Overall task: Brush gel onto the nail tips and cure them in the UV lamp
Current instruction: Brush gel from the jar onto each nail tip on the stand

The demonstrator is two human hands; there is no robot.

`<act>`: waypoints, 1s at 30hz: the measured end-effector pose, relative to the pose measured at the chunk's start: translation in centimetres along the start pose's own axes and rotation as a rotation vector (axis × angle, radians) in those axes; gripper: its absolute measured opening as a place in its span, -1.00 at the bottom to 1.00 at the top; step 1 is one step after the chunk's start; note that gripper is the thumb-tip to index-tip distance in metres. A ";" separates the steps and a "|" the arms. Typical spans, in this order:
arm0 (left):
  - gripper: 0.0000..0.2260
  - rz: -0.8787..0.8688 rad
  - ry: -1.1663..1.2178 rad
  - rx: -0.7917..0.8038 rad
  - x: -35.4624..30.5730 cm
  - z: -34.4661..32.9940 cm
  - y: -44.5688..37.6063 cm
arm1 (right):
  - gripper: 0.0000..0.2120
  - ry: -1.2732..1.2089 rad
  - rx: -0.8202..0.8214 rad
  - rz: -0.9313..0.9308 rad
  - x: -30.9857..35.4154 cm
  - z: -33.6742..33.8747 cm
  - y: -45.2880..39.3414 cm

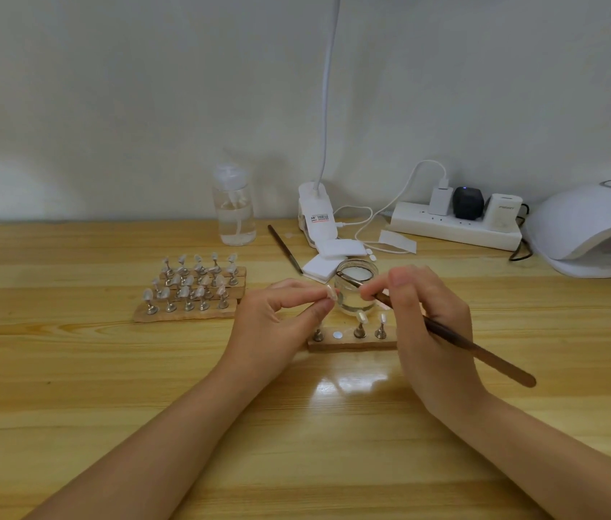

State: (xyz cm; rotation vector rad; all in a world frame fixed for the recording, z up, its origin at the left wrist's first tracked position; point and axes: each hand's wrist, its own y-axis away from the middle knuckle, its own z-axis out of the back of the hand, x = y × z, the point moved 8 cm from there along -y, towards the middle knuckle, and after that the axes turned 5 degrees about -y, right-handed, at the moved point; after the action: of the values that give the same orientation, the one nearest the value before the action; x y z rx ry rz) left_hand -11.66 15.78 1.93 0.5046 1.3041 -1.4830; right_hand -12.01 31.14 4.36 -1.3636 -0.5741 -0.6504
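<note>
Wooden rack (187,294) of tips on metal stands sits well left of the glass jar (357,290), untouched. Just left of the jar, the left hand (277,317) pinches one nail tip (331,293) between thumb and fingertips. Over the jar's rim lies the head of the brush (446,334), held pen-style in the right hand's (427,324) curled fingers. In front of the jar a small strip (352,341) carries three stands and one bare spot. Far right of the jar waits the UV lamp (593,227). Judging by this, the brush is being loaded; next comes a steady stroke across the pinched tip.
</note>
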 end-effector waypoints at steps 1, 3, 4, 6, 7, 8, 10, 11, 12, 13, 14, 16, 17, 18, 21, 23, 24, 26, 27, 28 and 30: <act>-0.84 0.006 -0.004 0.003 0.0 0.0 0.0 | -0.73 0.015 0.012 0.004 0.1 -0.2 -0.1; -0.85 0.029 -0.003 0.007 0.1 0.0 0.1 | -0.72 0.019 0.032 0.001 0.0 -0.4 0.0; -0.85 0.036 -0.004 0.008 0.1 0.0 0.1 | -0.70 0.001 0.032 -0.008 -0.1 -0.4 0.1; -0.83 0.036 -0.006 0.004 0.0 0.1 0.1 | -0.65 -0.055 0.022 -0.039 -0.4 -0.1 0.3; -0.83 0.039 -0.003 0.001 0.0 0.1 0.2 | -0.63 -0.077 0.011 -0.050 -0.5 0.1 0.3; -0.83 0.045 0.002 -0.001 0.0 0.2 0.2 | -0.63 -0.088 -0.003 -0.053 -0.5 0.3 0.3; -0.84 0.062 0.007 0.002 0.1 0.2 0.2 | -0.64 -0.057 -0.020 -0.039 -0.4 0.5 0.2; -0.84 0.067 0.007 0.004 0.1 0.2 0.3 | -0.65 -0.022 -0.014 -0.017 -0.2 0.4 0.1; -0.84 0.068 0.005 0.004 0.0 0.2 0.3 | -0.68 0.010 0.000 0.005 0.0 0.1 0.0; -0.83 0.070 0.006 0.004 0.0 0.2 0.3 | -0.70 0.032 0.018 0.017 0.1 -0.2 -0.1; -0.82 0.075 0.006 0.001 0.0 0.2 0.3 | -0.70 0.040 0.033 0.016 0.0 -0.4 -0.1; -0.83 0.087 0.002 -0.001 0.0 0.1 0.3 | -0.67 0.018 0.033 -0.018 -0.5 -0.3 0.0; -0.83 0.087 -0.002 0.000 0.0 0.1 0.3 | -0.65 -0.011 0.020 -0.046 -0.8 -0.1 0.1; -0.84 0.082 -0.006 0.003 -0.1 0.1 0.3 | -0.62 -0.045 0.007 -0.069 -1.1 0.2 0.2; -0.85 0.075 -0.013 0.007 -0.2 0.1 0.3 | -0.59 -0.065 -0.017 -0.062 -0.9 0.6 0.4; -0.85 0.089 -0.008 0.005 -0.1 0.1 0.3 | -0.63 -0.013 -0.014 -0.022 -0.4 0.4 0.2; -0.85 0.094 -0.006 0.004 -0.1 0.1 0.3 | -0.66 0.014 -0.001 0.000 -0.1 0.2 0.1; -0.84 0.094 -0.008 0.003 -0.1 0.1 0.3 | -0.70 0.044 0.026 0.020 0.1 -0.3 0.0; -0.84 0.093 -0.007 0.003 -0.1 0.1 0.3 | -0.69 0.041 0.030 0.012 0.0 -0.4 0.0; -0.84 0.093 -0.007 0.003 -0.1 0.1 0.3 | -0.68 0.027 0.026 -0.005 -0.3 -0.2 0.1; -0.85 0.089 -0.007 0.004 -0.1 0.1 0.3 | -0.63 -0.026 0.004 -0.048 -0.7 0.3 0.2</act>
State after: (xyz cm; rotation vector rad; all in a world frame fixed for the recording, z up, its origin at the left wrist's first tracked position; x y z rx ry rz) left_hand -11.32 15.72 1.88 0.5525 1.2573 -1.4122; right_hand -12.36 31.52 3.74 -1.3596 -0.6309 -0.6707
